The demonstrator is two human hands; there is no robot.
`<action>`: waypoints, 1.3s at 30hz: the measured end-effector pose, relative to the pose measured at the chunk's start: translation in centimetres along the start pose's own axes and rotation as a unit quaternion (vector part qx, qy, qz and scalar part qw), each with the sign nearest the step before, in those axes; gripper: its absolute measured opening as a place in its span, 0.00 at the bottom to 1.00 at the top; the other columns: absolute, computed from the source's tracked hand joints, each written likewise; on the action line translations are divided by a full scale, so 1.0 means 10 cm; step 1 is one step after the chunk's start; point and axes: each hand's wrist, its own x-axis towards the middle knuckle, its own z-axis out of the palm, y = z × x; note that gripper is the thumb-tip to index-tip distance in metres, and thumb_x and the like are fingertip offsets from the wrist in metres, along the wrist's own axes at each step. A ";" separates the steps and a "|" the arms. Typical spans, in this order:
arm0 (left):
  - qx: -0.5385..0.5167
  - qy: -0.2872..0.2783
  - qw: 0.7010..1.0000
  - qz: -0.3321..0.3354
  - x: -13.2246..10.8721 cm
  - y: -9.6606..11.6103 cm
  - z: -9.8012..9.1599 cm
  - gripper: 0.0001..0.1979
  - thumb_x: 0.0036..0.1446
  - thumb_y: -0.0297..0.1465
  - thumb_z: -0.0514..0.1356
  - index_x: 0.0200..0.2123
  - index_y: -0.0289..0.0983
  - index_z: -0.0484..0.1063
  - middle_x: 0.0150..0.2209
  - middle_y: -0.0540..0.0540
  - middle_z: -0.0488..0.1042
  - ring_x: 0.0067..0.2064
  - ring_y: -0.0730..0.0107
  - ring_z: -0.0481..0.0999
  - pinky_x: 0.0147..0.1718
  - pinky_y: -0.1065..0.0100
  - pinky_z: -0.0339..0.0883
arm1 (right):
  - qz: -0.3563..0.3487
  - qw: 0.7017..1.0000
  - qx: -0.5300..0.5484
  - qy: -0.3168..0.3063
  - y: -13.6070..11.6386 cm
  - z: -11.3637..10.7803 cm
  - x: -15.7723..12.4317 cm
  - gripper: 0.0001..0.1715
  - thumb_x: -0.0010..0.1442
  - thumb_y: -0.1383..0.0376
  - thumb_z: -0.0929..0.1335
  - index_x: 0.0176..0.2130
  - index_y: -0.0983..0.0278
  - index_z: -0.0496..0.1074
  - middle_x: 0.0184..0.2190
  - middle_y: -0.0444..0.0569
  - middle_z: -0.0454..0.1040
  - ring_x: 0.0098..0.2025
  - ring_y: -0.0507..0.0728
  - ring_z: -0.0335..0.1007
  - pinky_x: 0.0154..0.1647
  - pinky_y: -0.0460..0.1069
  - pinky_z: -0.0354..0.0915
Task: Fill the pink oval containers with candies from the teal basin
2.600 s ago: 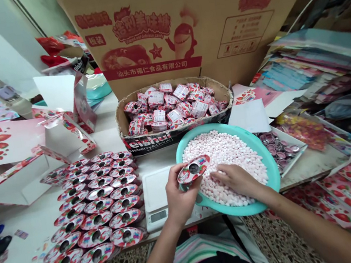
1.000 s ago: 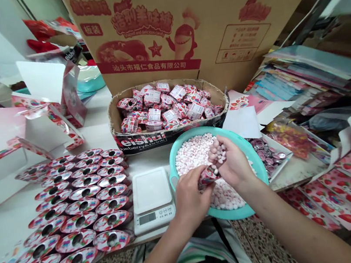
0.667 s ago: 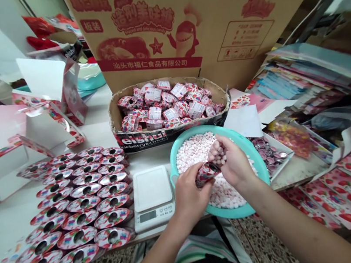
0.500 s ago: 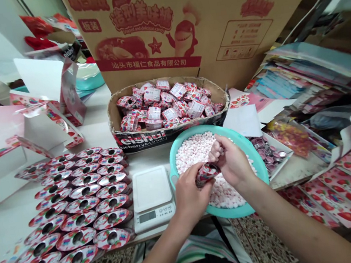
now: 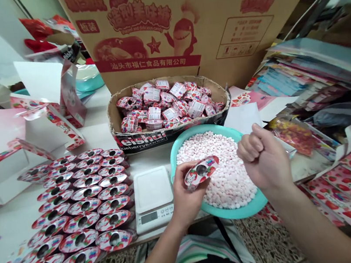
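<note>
Left hand (image 5: 185, 196) holds candy pouch (image 5: 201, 172) snugly in fingers and palm, hole up and steady, over teal bowl (image 5: 222, 215) of pink candies (image 5: 227, 167); right hand (image 5: 262, 156) curls shut above rim, contents unseen.

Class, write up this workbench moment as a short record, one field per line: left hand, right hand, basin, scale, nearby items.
Left hand: holds an oval pink strawberry-printed card pack, its round dark window facing up.
Right hand: closed in a fist over the basin's right rim; contents hidden.
Basin: a round teal plastic basin heaped with small pink-white candies.
Scale: a white digital kitchen scale, left of the basin.
Nearby: rows of matching oval packs; a shallow cardboard tray of wrapped strawberry packets.
</note>
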 end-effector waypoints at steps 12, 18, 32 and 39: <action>0.220 -0.060 0.973 0.038 -0.04 0.06 0.08 0.18 0.51 0.24 0.64 0.46 0.42 0.69 0.44 0.48 0.74 0.47 0.65 0.73 0.46 0.67 0.65 | 0.150 0.978 0.127 0.072 0.24 -0.05 0.10 0.15 0.58 0.67 0.65 0.21 0.64 0.61 0.21 0.42 0.60 0.23 0.48 0.58 0.21 0.41 0.60; 0.243 -0.066 0.967 0.025 -0.05 0.08 0.10 0.20 0.50 0.23 0.63 0.47 0.42 0.70 0.45 0.48 0.75 0.47 0.63 0.73 0.47 0.65 0.64 | 0.096 0.993 0.058 0.032 0.38 0.01 -0.02 0.16 0.57 0.61 0.68 0.21 0.64 0.65 0.21 0.42 0.63 0.25 0.50 0.63 0.30 0.44 0.65; 0.225 -0.064 0.972 0.009 -0.05 0.06 0.10 0.21 0.50 0.22 0.63 0.48 0.42 0.69 0.46 0.48 0.74 0.48 0.65 0.73 0.48 0.66 0.65 | 0.059 0.997 -0.050 0.000 0.40 0.17 -0.14 0.22 0.62 0.54 0.63 0.22 0.63 0.65 0.20 0.43 0.65 0.24 0.51 0.61 0.26 0.46 0.58; 0.209 -0.059 0.976 0.009 -0.07 0.04 0.11 0.20 0.50 0.24 0.63 0.48 0.41 0.69 0.46 0.47 0.74 0.48 0.63 0.74 0.48 0.64 0.66 | 0.096 0.995 -0.013 -0.021 0.38 0.27 -0.16 0.22 0.61 0.53 0.65 0.21 0.63 0.64 0.20 0.42 0.61 0.21 0.50 0.56 0.22 0.45 0.57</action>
